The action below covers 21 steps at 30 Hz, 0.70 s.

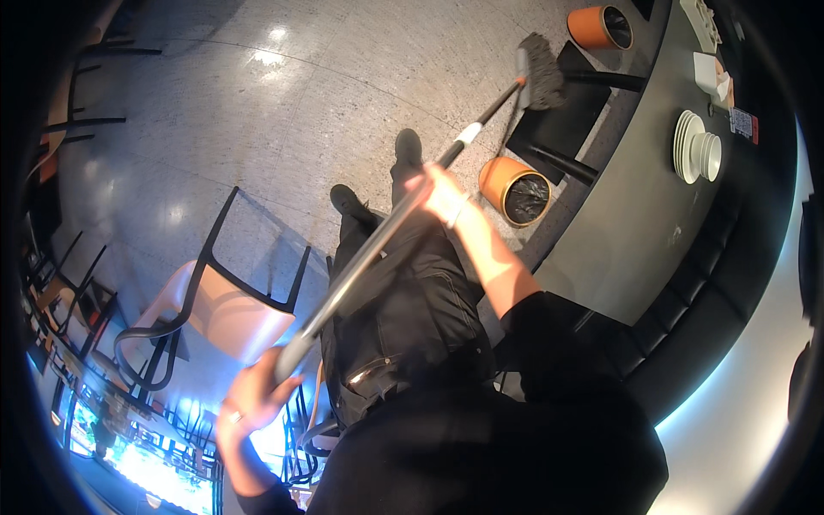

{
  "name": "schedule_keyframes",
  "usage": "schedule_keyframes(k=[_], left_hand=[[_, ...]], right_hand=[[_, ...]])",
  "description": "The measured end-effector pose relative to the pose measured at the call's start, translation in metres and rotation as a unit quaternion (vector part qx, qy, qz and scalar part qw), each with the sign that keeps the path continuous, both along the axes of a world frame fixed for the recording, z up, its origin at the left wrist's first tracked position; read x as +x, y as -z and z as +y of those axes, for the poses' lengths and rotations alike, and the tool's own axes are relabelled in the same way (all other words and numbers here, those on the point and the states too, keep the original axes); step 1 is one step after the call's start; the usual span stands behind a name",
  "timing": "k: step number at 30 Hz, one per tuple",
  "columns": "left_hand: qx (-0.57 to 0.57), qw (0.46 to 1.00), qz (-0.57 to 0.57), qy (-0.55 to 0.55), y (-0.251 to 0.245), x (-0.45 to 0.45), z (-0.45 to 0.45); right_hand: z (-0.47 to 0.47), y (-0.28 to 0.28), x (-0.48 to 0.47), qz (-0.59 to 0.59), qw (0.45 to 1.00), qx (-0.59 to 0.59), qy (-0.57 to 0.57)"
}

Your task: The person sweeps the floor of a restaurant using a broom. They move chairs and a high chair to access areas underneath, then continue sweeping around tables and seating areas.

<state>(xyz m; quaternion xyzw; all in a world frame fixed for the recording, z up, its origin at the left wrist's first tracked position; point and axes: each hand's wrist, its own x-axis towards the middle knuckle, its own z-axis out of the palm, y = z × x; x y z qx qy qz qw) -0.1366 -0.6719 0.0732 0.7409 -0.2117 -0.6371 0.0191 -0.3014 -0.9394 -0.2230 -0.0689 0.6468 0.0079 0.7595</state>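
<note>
A string mop lies slantwise before me, its metal handle (360,264) running across my legs. The right hand (441,193) grips the handle partway along, above an orange bin. Around the grey end grip of the pole, my left hand (261,389) is closed, lower and to the left. At the far end, the grey mop head (542,72) meets the floor beside a black table base (573,122), partly covering its edge. Slight blur softens the right hand and the mop strands.
Two orange bins with black liners, a near one (515,193) and a far one (599,28), stand by the table. Stacked white dishes (695,151) rest on the grey table (634,238). A black padded bench (702,257) runs behind it. Wooden chairs (222,309) stand at left.
</note>
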Motion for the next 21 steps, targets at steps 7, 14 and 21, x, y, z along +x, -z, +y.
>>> schedule_keyframes(k=[7, 14, 21], left_hand=[[0.106, 0.981, -0.161, -0.005, -0.145, 0.042, 0.093], [0.098, 0.973, -0.156, -0.142, -0.169, 0.075, 0.154], [-0.07, 0.993, -0.076, -0.049, -0.045, 0.097, 0.06]], right_hand=[[0.117, 0.057, 0.027, -0.148, 0.983, 0.07, 0.079], [0.124, -0.025, 0.043, -0.171, 0.972, 0.061, 0.146], [0.008, -0.013, -0.035, -0.113, 0.961, -0.123, 0.218]])
